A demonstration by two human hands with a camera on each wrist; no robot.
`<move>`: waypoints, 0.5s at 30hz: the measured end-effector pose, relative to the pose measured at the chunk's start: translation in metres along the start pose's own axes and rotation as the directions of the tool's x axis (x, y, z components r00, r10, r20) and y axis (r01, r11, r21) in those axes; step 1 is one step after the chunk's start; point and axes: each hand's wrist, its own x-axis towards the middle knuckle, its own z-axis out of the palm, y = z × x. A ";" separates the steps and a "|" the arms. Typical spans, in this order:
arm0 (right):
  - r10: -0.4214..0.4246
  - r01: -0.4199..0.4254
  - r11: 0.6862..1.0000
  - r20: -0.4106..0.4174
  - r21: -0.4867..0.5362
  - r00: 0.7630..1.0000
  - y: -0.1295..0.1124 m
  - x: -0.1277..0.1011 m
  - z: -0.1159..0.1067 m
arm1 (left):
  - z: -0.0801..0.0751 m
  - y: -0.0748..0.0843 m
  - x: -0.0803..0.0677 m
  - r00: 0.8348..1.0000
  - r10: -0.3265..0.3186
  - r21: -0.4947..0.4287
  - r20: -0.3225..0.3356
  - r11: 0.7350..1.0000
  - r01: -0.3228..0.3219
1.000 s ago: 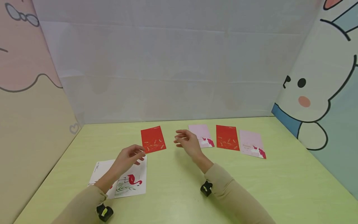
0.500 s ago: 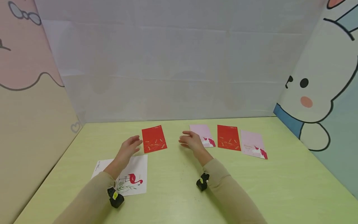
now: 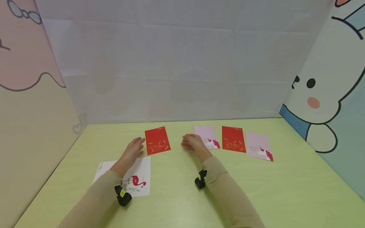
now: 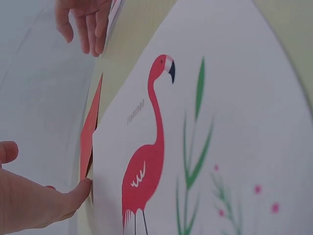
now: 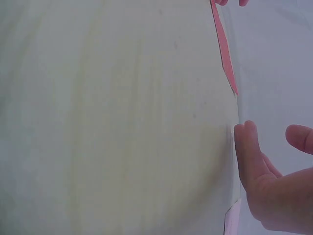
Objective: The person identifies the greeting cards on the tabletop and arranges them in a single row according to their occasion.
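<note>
Left hand (image 3: 133, 148) lay flat, fingers straight, beside red envelope (image 3: 157, 140); right hand (image 3: 192, 142) rested loosely curled, empty, beside pink envelope (image 3: 206, 136).

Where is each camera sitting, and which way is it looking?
Head: worn on the head, looking forward and down at the green table; both sleeves, left hand and right hand show.
Left wrist: low over the flamingo card, facing the red card; left fingertips show.
Right wrist: low over the table, facing the back wall; right fingers show.
Shared: both wrist views and the head view show the red card.
</note>
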 end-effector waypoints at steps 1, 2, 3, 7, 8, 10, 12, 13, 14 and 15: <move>0.003 -0.002 1.000 0.004 -0.007 1.000 0.000 0.000 0.002 | 0.001 0.001 0.000 1.000 -0.005 0.002 -0.008 1.000 0.005; 0.002 -0.002 1.000 0.013 -0.012 1.000 0.001 0.001 0.003 | 0.002 0.001 0.000 1.000 -0.011 0.008 -0.015 1.000 0.012; 0.002 -0.002 1.000 0.022 -0.016 1.000 0.001 0.000 0.005 | 0.003 0.002 0.000 1.000 -0.019 0.016 -0.021 1.000 0.019; -0.011 0.014 0.999 0.058 -0.051 0.998 0.001 -0.003 0.014 | 0.008 0.005 -0.001 0.999 -0.033 0.055 -0.029 0.998 0.035; -0.013 0.017 0.998 0.065 -0.064 0.998 0.000 -0.004 0.017 | 0.010 0.006 -0.001 0.999 -0.036 0.063 -0.030 0.997 0.038; -0.014 0.021 0.996 0.079 -0.088 0.997 -0.001 -0.006 0.022 | 0.012 0.008 -0.002 0.999 -0.035 0.073 -0.032 0.997 0.038; -0.014 0.024 0.994 0.093 -0.106 0.996 -0.002 -0.008 0.026 | 0.013 0.008 -0.001 0.999 -0.038 0.069 -0.038 0.997 0.041; -0.012 0.023 0.994 0.098 -0.112 0.995 -0.002 -0.009 0.028 | 0.013 0.009 -0.001 0.999 -0.037 0.064 -0.038 0.997 0.039; -0.011 0.023 0.993 0.101 -0.115 0.995 -0.002 -0.010 0.030 | 0.014 0.009 0.000 0.999 -0.036 0.059 -0.035 0.998 0.038; -0.011 0.024 0.993 0.103 -0.118 0.995 -0.002 -0.010 0.031 | 0.014 0.008 0.000 0.999 -0.034 0.055 -0.034 0.998 0.036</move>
